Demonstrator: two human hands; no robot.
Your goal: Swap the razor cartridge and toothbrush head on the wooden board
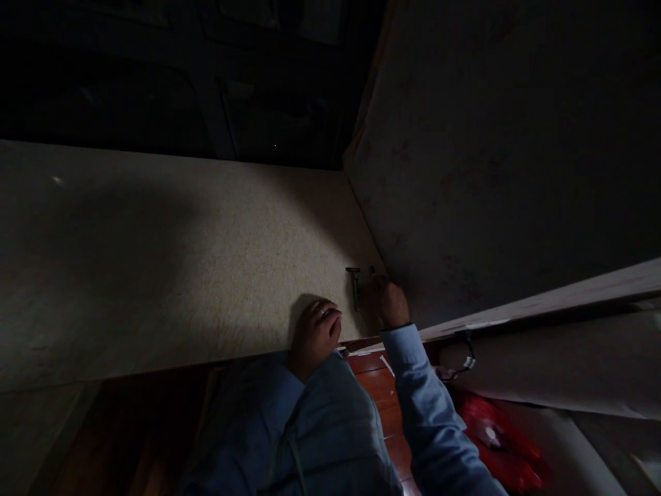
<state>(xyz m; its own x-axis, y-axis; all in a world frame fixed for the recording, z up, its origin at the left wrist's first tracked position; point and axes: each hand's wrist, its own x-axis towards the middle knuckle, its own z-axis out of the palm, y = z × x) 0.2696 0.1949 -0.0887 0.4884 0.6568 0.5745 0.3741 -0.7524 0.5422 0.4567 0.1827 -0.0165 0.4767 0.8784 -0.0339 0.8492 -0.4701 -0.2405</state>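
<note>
My left hand (315, 334) rests on a pale speckled board (155, 275) near its lower edge, its fingers curled loosely, a ring on one finger, and nothing visible in them. My right hand (390, 303) is closed in a pinch at the corner where that board meets an upright panel (490, 172); what it pinches is too small and dark to name. A small dark metal fitting (355, 286) stands on the board between the two hands, closer to the right one. Both arms wear blue sleeves.
The scene is very dark. A reddish wooden floor (382, 393) shows below the board. A red object (496, 434) lies at the lower right, beside a short dark cable with a white connector (467, 359). Darkness fills the top of the view.
</note>
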